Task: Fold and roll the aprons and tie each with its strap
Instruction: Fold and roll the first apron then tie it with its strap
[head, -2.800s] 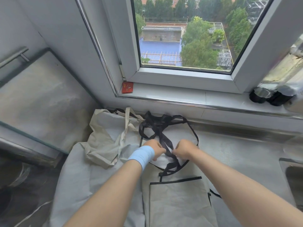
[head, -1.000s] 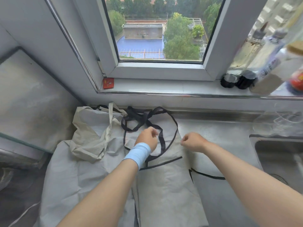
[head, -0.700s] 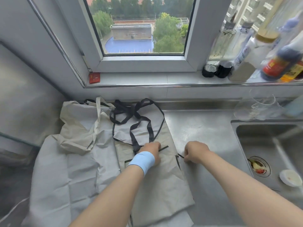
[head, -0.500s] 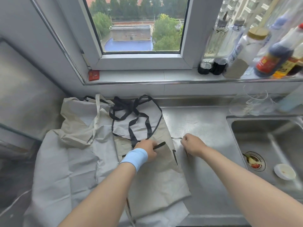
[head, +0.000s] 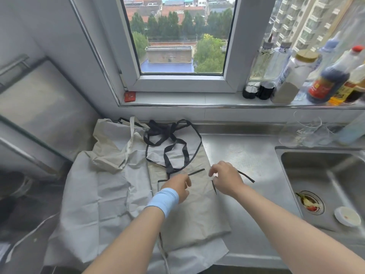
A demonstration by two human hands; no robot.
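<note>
table (head: 246,155): steel, carries all three aprons.
grey apron (head: 94,204): largest, spread flat at the left, lowest layer.
trimmed apron (head: 195,214): folded lengthwise, lying on the grey one's right part, mid-table.
crumpled apron (head: 106,151): heaped at back left, not yet folded.
straps (head: 167,139): black, tangled over the trimmed apron's far end.
loose end (head: 246,176): trails right onto bare steel.
step, by my reckoning: fold done, roll not begun; next i must clear the straps, then roll tight from one end.
left hand (head: 177,187): low over the fold, grip slack, holding nothing i can see.
right hand (head: 227,180): at the fold's right edge, fingers bent; pinching or not, i cannot tell.
</note>
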